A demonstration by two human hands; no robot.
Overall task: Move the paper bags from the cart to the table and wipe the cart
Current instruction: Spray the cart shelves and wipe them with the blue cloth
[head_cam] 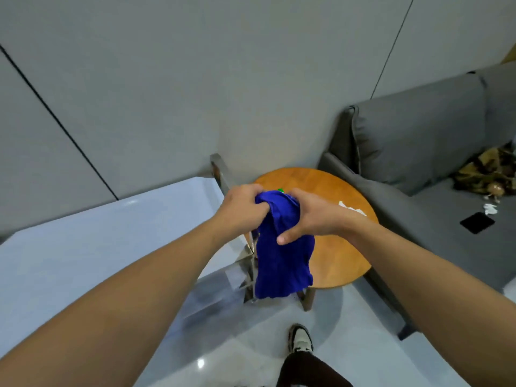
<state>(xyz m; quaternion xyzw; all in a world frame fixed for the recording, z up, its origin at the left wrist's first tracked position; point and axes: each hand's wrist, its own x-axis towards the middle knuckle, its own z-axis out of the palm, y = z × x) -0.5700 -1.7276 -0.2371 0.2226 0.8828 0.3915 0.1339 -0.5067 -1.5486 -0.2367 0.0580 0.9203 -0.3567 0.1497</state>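
A blue cloth [282, 261] hangs in the air between my two hands, above the gap between the cart and a round table. My left hand [243, 208] grips its bunched top from the left. My right hand [310, 216] grips the same top from the right, thumb pressed on the front. The cart [97, 233] has a pale, glossy flat top at the left and a metal frame [245, 252] at its right end. The round wooden table [335, 247] stands behind the cloth. No paper bags are in view.
A grey sofa [418, 152] stands at the right, with a crumpled patterned item [488, 174], a black phone [477, 222] and white paper scraps on its seat. White paper [352, 209] lies on the round table. My shoe [300, 337] rests on the glossy floor. Grey walls stand behind.
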